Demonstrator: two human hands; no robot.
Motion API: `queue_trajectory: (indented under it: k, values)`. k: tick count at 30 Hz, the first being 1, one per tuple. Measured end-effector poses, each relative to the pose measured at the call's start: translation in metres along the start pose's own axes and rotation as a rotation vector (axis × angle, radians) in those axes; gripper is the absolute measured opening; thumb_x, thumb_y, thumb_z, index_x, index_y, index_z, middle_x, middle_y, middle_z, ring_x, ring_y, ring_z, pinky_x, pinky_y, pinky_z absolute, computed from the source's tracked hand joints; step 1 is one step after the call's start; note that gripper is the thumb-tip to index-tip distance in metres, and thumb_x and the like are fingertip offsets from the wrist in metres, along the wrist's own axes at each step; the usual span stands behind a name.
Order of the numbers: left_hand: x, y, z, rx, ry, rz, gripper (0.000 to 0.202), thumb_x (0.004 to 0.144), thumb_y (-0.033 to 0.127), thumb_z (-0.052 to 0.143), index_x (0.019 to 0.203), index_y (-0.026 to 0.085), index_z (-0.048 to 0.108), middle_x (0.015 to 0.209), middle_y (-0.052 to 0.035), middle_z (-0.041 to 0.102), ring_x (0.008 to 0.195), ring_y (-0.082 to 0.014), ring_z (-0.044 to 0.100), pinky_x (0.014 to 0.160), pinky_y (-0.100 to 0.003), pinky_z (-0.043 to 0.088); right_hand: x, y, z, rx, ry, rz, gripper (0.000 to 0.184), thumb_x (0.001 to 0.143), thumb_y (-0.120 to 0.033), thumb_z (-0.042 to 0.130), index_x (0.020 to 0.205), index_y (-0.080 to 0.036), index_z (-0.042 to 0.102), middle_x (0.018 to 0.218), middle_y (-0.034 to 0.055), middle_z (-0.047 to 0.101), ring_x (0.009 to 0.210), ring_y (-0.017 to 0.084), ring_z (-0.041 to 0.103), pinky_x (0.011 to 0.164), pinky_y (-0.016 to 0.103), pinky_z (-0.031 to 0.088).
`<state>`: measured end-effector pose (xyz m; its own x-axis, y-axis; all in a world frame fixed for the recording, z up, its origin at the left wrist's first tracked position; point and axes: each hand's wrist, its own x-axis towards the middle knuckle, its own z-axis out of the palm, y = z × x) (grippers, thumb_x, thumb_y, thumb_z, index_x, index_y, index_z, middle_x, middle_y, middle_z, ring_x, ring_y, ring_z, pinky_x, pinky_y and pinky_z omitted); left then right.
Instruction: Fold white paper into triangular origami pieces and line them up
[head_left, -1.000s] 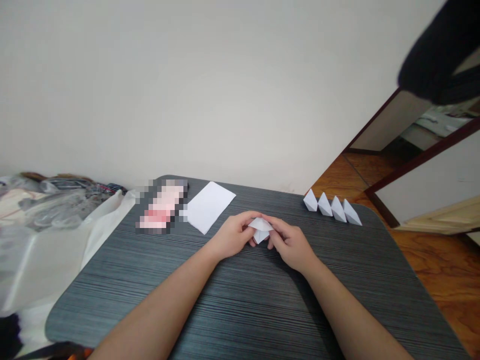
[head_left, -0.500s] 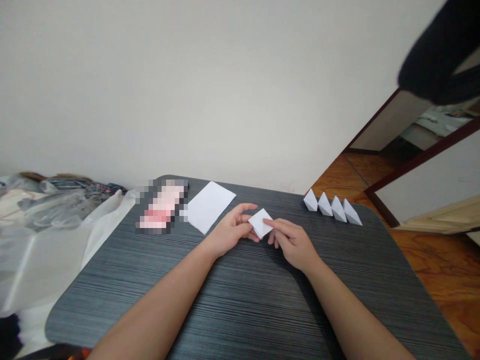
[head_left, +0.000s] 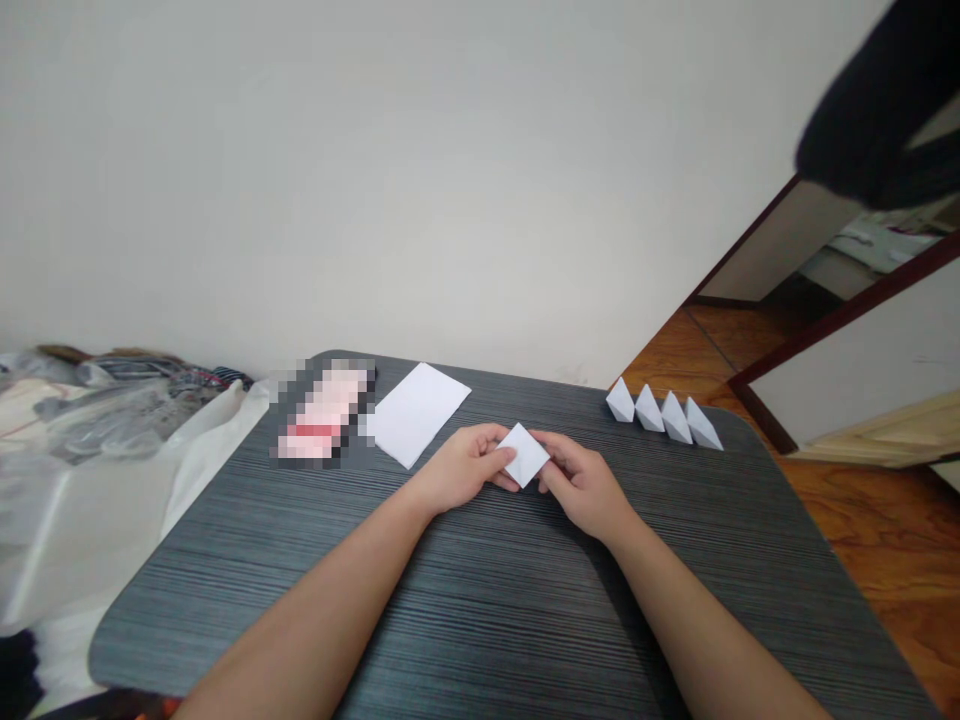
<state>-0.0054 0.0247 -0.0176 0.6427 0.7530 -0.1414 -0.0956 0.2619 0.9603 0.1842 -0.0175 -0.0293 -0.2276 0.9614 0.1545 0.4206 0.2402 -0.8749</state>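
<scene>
A small square of folded white paper (head_left: 525, 454) is held between both hands above the dark table, one corner pointing toward me. My left hand (head_left: 466, 468) pinches its left side, thumb on top and fingers beneath. At the right corner, my right hand (head_left: 583, 483) grips the paper with the thumb in front and the index finger along the far edge. Some fingertips are hidden behind the paper. Beyond my left hand lies a stack of flat white paper (head_left: 421, 412). Several folded white paper shapes (head_left: 649, 408) stand in a row past my right hand.
The dark wood-grain table (head_left: 480, 620) meets a pale wall (head_left: 465, 200) at its far edge. A blurred-out dark and pink object (head_left: 322, 412) rests at the back left. Clear plastic bags (head_left: 127, 410) crowd the left side. Wooden floor (head_left: 877, 520) shows at right.
My right index finger has left the paper's top face and moved to its far right edge. Both hands now grip the square, and my left fingers have closed in on it.
</scene>
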Motion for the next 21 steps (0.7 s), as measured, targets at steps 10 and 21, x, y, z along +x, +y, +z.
queue_trajectory:
  k: [10, 21]
  values:
    - [-0.0013, 0.0012, 0.0, -0.044, -0.021, 0.002, 0.025, 0.084, 0.029, 0.055, 0.101, 0.011, 0.056, 0.086, -0.0092, 0.066, 0.078, -0.0166, 0.065, 0.072, -0.032, 0.054, 0.0016, 0.0008, -0.0003, 0.203, 0.046, 0.095, 0.023, 0.086, -0.019, 0.047, 0.108, -0.019, 0.054, 0.068, -0.0003, 0.06, 0.053, 0.011, 0.056, 0.049, 0.022, 0.043]
    - [-0.0021, -0.0026, -0.0003, 0.046, -0.041, 0.024, 0.022, 0.083, 0.025, 0.055, 0.1, 0.011, 0.057, 0.086, -0.0082, 0.065, 0.079, -0.0176, 0.064, 0.072, -0.035, 0.055, 0.0015, 0.0046, -0.0003, 0.179, 0.004, 0.237, 0.029, 0.089, -0.039, 0.046, 0.099, -0.016, 0.06, 0.053, 0.0012, 0.063, 0.038, 0.01, 0.05, 0.037, 0.021, 0.038]
